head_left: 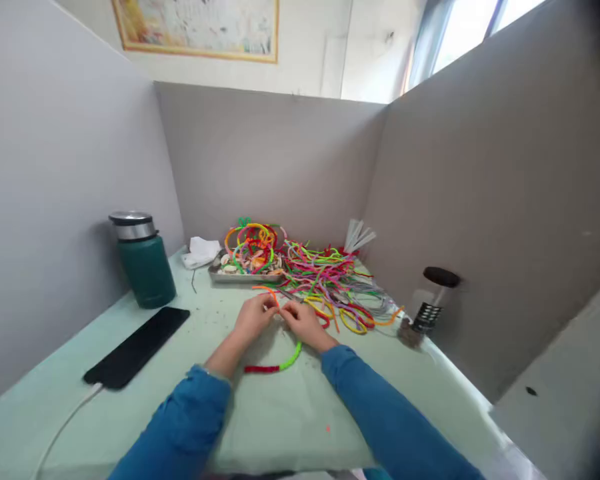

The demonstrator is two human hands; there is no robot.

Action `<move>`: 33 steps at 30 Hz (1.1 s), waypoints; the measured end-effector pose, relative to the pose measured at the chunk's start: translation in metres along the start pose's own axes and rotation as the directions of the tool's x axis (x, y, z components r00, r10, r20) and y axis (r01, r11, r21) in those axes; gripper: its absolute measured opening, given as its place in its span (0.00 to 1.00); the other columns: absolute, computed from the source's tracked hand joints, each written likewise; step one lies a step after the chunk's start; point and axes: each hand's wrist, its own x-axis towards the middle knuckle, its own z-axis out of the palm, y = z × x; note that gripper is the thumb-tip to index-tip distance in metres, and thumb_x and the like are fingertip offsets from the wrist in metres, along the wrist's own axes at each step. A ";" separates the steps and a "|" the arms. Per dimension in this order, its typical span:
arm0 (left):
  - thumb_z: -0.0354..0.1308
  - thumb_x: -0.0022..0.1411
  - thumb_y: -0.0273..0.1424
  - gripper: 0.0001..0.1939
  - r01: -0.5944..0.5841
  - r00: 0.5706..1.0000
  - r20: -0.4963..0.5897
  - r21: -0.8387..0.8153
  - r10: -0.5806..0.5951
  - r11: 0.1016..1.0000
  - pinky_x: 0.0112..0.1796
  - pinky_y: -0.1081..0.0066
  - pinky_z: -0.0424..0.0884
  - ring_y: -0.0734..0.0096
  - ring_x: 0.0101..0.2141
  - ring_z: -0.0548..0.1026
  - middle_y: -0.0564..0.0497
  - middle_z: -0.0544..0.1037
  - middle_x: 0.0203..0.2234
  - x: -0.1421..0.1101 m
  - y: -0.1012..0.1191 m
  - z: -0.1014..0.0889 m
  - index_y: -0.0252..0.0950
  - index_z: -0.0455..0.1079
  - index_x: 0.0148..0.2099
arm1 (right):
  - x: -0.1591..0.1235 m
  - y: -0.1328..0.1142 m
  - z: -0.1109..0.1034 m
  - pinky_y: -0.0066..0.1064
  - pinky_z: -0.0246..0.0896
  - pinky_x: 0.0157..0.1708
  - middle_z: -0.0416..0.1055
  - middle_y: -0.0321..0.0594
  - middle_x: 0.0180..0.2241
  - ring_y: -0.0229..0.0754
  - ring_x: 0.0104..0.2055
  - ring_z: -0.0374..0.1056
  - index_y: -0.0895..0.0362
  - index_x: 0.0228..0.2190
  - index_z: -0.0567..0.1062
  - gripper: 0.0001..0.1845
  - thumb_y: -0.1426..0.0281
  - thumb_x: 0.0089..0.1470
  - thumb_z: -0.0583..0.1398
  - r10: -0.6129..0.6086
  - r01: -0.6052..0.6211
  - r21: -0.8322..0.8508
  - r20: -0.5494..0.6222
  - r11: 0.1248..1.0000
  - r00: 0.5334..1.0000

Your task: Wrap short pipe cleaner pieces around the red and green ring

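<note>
In the middle of the table my left hand [253, 316] and my right hand [305, 323] meet, fingertips pinched together. An orange pipe cleaner [266, 289] sticks up and to the left from between them, and both hands are closed on it. From under my right hand a thicker red-and-green strip [291, 361] curves down to the table, its red end pointing left. Whether this strip joins the orange pipe cleaner is hidden by my fingers. Just beyond my right hand lie scissors [291, 295], partly covered, and looped yellow and red pipe cleaners [355, 321].
A metal tray [245, 278] heaped with small pieces and coloured loops stands at the back. Beside it spreads a tangled pile of pipe cleaners [325, 270]. Left are a green bottle [147, 270], a cabled black phone [137, 347] and white tissue [201, 252]. A black-topped jar [429, 307] stands right.
</note>
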 end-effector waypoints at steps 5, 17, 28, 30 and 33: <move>0.55 0.52 0.29 0.04 0.008 1.000 -0.020 0.006 -0.008 1.000 0.29 0.76 0.61 0.77 0.25 0.68 0.54 0.74 0.25 0.000 -0.001 0.001 0.35 0.69 0.31 | 0.001 -0.001 0.000 0.24 0.48 0.24 0.68 0.34 0.22 0.34 0.24 0.60 0.58 0.26 0.72 0.12 0.65 0.55 0.54 -0.008 0.008 0.002 -0.005 1.000 1.000; 0.55 0.52 0.30 0.06 0.045 0.999 -0.030 0.004 -0.045 0.999 0.32 0.76 0.63 0.76 0.27 0.71 0.53 0.77 0.28 0.000 -0.003 0.002 0.36 0.73 0.32 | -0.001 0.000 0.001 0.24 0.47 0.23 0.68 0.34 0.21 0.34 0.24 0.60 0.58 0.26 0.72 0.12 0.65 0.55 0.54 -0.005 0.005 -0.011 -0.022 1.000 1.000; 0.56 0.54 0.32 0.08 0.063 0.998 0.000 0.053 -0.063 0.997 0.34 0.75 0.64 0.73 0.29 0.73 0.52 0.78 0.28 0.000 -0.002 0.000 0.37 0.76 0.34 | 0.000 0.000 0.001 0.24 0.46 0.23 0.67 0.33 0.20 0.33 0.23 0.59 0.58 0.25 0.71 0.12 0.65 0.54 0.54 -0.009 0.009 -0.014 -0.022 1.000 1.000; 0.55 0.54 0.31 0.09 0.034 0.999 0.016 0.055 -0.034 0.998 0.34 0.75 0.64 0.73 0.30 0.73 0.51 0.78 0.29 0.001 -0.002 0.000 0.37 0.76 0.34 | 0.000 -0.001 0.001 0.24 0.46 0.23 0.67 0.33 0.20 0.33 0.23 0.59 0.58 0.25 0.71 0.12 0.65 0.54 0.54 -0.012 0.011 -0.013 -0.022 1.000 1.000; 0.55 0.55 0.30 0.09 -0.015 0.999 0.035 0.046 0.014 0.999 0.35 0.75 0.64 0.73 0.31 0.72 0.51 0.78 0.31 0.001 -0.003 0.001 0.37 0.76 0.35 | 0.000 -0.001 0.001 0.24 0.47 0.23 0.67 0.33 0.20 0.33 0.23 0.58 0.58 0.26 0.72 0.11 0.66 0.54 0.54 -0.002 0.002 -0.005 -0.024 1.000 1.000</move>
